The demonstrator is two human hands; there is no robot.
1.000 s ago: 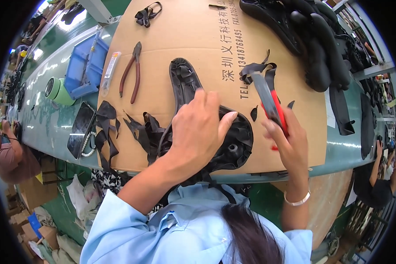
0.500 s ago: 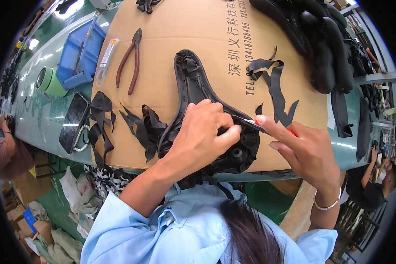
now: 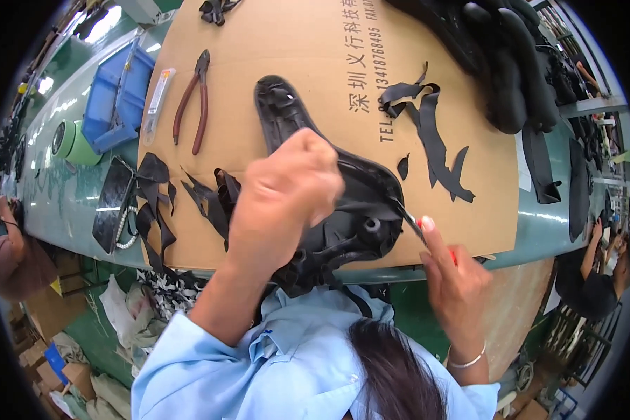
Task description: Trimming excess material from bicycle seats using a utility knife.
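A black bicycle saddle (image 3: 360, 175) lies upside down at the cardboard's near edge, its narrow nose pointing away and loose black cover material bunched around its wide rear. Over its left side, my left hand (image 3: 287, 185) is raised in a fist, slightly blurred; anything inside it is hidden. My right hand (image 3: 455, 276) grips a red-handled tool with a narrow dark blade (image 3: 414, 222), whose tip meets the saddle's right rim. Black material scraps (image 3: 210, 199) lie to the left of the saddle, and cut black strips (image 3: 432, 133) to the right.
Red-handled pliers (image 3: 192, 105) and a slim clear-and-white packet (image 3: 158, 101) lie on the cardboard (image 3: 301, 35). Farther left are a blue bin (image 3: 115, 98), a green roll (image 3: 84, 147) and a dark phone-like slab (image 3: 112, 203). Black padded saddles (image 3: 500, 77) pile up at the far right.
My left hand has come off the saddle, rising leftward and closing into a fist. My right hand has moved down with the tool, its tip now lower on the right rim.
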